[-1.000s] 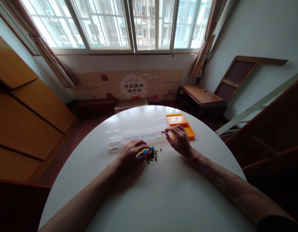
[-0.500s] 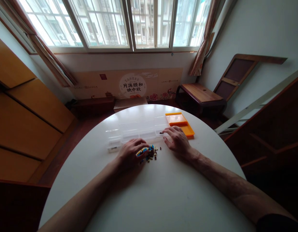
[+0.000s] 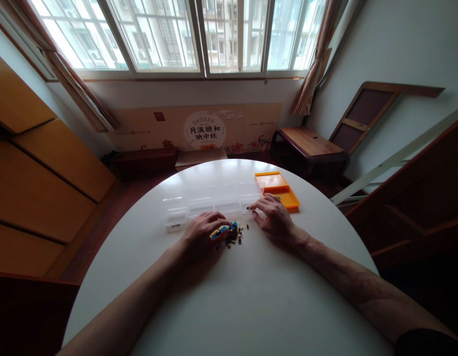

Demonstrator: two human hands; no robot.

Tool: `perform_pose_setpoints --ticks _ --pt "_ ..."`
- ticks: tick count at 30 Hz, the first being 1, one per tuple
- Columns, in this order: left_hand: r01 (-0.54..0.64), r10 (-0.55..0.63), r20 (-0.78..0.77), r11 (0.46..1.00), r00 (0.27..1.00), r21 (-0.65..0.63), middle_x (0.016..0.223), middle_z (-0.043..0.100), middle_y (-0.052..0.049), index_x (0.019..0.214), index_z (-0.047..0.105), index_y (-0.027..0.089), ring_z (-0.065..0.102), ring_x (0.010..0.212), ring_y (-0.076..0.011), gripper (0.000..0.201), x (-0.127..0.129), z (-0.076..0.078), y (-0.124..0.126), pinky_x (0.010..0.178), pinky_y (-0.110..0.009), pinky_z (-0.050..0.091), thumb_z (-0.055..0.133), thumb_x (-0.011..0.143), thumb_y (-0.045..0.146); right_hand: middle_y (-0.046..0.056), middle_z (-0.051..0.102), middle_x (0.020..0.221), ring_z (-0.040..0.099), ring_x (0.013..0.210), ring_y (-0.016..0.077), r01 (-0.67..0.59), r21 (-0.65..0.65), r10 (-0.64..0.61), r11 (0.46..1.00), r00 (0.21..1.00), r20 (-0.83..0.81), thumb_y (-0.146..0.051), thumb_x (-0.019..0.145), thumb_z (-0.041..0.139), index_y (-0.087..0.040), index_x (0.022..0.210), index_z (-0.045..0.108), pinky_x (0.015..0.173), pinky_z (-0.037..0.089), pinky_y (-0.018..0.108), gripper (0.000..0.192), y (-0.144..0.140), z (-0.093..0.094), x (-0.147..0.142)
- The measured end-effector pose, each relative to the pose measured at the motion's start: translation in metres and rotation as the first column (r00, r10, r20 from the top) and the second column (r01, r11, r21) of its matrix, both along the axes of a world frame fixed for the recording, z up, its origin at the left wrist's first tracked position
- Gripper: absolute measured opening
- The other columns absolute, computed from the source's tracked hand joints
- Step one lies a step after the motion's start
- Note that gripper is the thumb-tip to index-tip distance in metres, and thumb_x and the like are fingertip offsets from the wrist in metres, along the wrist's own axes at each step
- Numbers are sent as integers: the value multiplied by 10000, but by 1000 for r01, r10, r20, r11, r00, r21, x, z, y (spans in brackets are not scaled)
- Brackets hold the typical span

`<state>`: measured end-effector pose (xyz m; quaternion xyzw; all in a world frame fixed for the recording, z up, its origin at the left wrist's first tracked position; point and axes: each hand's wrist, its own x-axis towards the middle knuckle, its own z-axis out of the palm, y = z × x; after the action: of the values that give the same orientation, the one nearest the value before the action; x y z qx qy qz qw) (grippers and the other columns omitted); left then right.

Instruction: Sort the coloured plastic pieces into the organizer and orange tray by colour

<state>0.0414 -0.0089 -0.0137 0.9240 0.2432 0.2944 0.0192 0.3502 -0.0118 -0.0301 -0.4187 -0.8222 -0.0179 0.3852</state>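
Many tiny bricks (image 3: 232,234): light, hard, skittery. My right hand (image 3: 275,217) pinches one dark piece (image 3: 248,207) by its sides; left hand (image 3: 203,231) cups the pile loosely.

— What lies under the left hand (image 3: 201,231)?
— A small heap of tiny bricks (image 3: 232,234), blue, yellow, dark brown and pale, loose on the white table. The fingers curl over the heap's nine-o'clock edge, touching a yellow-and-blue piece.

— And the right hand (image 3: 275,221)?
— It rests palm down at three o'clock from the heap, fingertips at the near edge of a clear plastic organiser box (image 3: 214,201). A small dark brick (image 3: 248,207) sits right at those fingertips; whether it is pinched cannot be told.

— How does the box lie?
— Flat and open, a long row of compartments at twelve o'clock from the heap, stretching toward ten o'clock.
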Motion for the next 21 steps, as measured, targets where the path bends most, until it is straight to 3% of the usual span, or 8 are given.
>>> perform_pose_setpoints --ticks 3,9,15,21 --pt "-3 3 11 1000 1000 7 1089 784 -64 1141 771 244 728 899 -197 124 1 1 -1 824 -327 563 688 1053 273 59 778 1060 673 1030 281 -34 23 34 999 999 -16 -116 942 719 -245 1085 737 1058 530 482 193 -4 6 0" --pt "12 -12 -13 1000 1000 -14 1079 784 -64 1146 782 251 730 883 -192 138 0 1 0 820 -319 570 700 1036 257 60 778 1164 672 1082 268 -306 -42 308 951 944 121 -181 978 732 -261 1173 743 1026 540 456 212 -17 15 -5" --pt "12 -12 -9 1000 1000 -8 1078 789 -58 1127 791 252 726 874 -190 130 0 1 0 808 -319 568 698 1037 254 70 772 1115 669 1038 244 -320 -109 335 941 923 191 -177 1052 668 -235 1102 742 966 539 413 106 -17 19 -5" --pt "30 -30 -4 999 1000 -33 1093 786 -60 1139 799 263 737 891 -196 144 1 4 -2 817 -328 582 752 1008 301 68 780 1102 690 1067 243 -351 -117 366 929 917 156 -165 1090 615 -237 1081 728 981 560 404 135 -12 16 -3"
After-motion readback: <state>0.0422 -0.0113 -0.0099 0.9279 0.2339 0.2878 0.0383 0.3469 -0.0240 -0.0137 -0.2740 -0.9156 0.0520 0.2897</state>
